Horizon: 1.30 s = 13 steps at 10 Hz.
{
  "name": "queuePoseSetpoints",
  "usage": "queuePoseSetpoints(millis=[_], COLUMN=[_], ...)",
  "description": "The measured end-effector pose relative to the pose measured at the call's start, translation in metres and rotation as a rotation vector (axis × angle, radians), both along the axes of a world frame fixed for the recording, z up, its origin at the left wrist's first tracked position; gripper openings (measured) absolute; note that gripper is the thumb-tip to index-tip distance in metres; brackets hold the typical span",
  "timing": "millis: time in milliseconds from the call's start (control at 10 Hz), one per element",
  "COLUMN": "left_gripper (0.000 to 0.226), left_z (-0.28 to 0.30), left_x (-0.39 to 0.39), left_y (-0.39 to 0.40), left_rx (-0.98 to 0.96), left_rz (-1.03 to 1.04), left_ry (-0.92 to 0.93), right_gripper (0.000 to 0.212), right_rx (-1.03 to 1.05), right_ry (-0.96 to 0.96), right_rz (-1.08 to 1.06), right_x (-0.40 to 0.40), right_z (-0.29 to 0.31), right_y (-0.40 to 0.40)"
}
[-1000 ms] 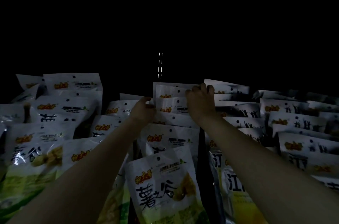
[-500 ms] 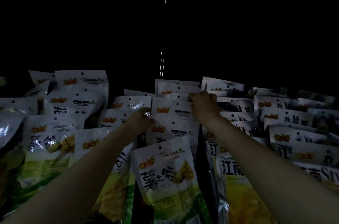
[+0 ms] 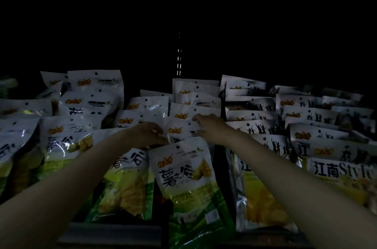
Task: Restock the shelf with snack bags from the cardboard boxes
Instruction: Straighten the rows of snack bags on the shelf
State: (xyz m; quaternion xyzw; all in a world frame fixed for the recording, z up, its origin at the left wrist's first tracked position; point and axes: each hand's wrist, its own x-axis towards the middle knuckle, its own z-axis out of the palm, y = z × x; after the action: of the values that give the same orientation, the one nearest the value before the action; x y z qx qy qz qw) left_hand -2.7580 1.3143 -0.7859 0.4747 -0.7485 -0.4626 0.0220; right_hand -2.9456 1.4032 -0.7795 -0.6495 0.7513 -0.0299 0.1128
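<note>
Both forearms come up from the lower corners of the frame, and both hands sit lower and nearer than a second ago, when they worked the tops of the back bags in the middle row; they have come forward along that row. At the lower centre the front bag (image 3: 183, 179) stands upright at the shelf edge (image 3: 114, 232), white above and green below, printed with black characters 薯之谷 and a small orange logo; just behind it the left hand (image 3: 148, 134) has its grip curled on the left top edge of the next bag (image 3: 179, 129), thumb and fingers pinching the film; the right hand (image 3: 211, 127) holds the same bag at its right top corner, fingers bent over the edge. To the lower right a yellow bag (image 3: 338, 169) reads 江南Style; behind it, middle right, rows of silhouette bags (image 3: 259, 128) repeat dark dancing figures. At middle left more 薯之谷 bags (image 3: 67, 140) lean in ranks. Farther back, the slotted shelf upright (image 3: 179, 59) glints at centre; all beyond is too dark to read.
</note>
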Motion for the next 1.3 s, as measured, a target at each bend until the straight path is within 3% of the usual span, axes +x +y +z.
queuePoseSetpoints(millis=[100, 200, 300, 400, 500, 600, 800, 900, 1000, 1100, 1200, 1300], left_gripper=[0.031, 0.034, 0.036, 0.034, 0.054, 0.082, 0.104, 0.098, 0.087, 0.074, 0.074, 0.086], left_z=[0.0, 0.001, -0.001, 0.0, -0.005, -0.016, -0.035, -0.033, -0.035, -0.036, -0.037, -0.037], left_x=[0.011, 0.012, 0.003, -0.012, -0.021, -0.02, -0.01, -0.012, -0.021, -0.023, -0.02, -0.021], left_y=[0.008, 0.012, 0.01, 0.014, 0.015, 0.021, 0.032, 0.035, 0.042, 0.048, 0.048, 0.047], left_rx=[-0.009, -0.188, -0.419, -0.496, -0.435, -0.218, -0.127, -0.097, -0.113, -0.224, -0.244, -0.255], left_rz=[-0.204, -0.317, -0.233, 0.024, 0.162, 0.08, 0.008, -0.036, -0.042, -0.022, -0.034, -0.071], left_ry=[-0.109, -0.183, -0.12, 0.097, 0.132, 0.084, 0.089, 0.166, 0.133, 0.037, 0.068, 0.081], right_gripper=[0.038, 0.037, 0.03, 0.024, 0.026, 0.029, 0.021, 0.023, 0.026, 0.043, 0.057, 0.066], right_rx=[-0.06, -0.077, -0.005, -0.093, -0.068, 0.046, -0.07, -0.173, -0.214, -0.268, -0.255, -0.161], right_ry=[0.017, -0.027, 0.045, 0.129, 0.164, 0.183, 0.212, 0.311, 0.337, 0.396, 0.336, 0.129], right_rz=[-0.058, -0.054, 0.023, -0.013, -0.045, -0.038, -0.072, -0.126, -0.15, -0.108, -0.041, 0.094], right_x=[0.004, 0.008, 0.012, 0.006, -0.001, 0.002, 0.007, 0.002, 0.006, 0.007, 0.012, 0.023], right_z=[-0.004, 0.001, 0.004, 0.005, 0.002, -0.002, -0.004, -0.001, 0.002, -0.005, 0.004, 0.002], right_y=[-0.003, -0.004, 0.003, 0.006, 0.005, 0.001, -0.005, -0.002, 0.005, 0.013, 0.028, 0.057])
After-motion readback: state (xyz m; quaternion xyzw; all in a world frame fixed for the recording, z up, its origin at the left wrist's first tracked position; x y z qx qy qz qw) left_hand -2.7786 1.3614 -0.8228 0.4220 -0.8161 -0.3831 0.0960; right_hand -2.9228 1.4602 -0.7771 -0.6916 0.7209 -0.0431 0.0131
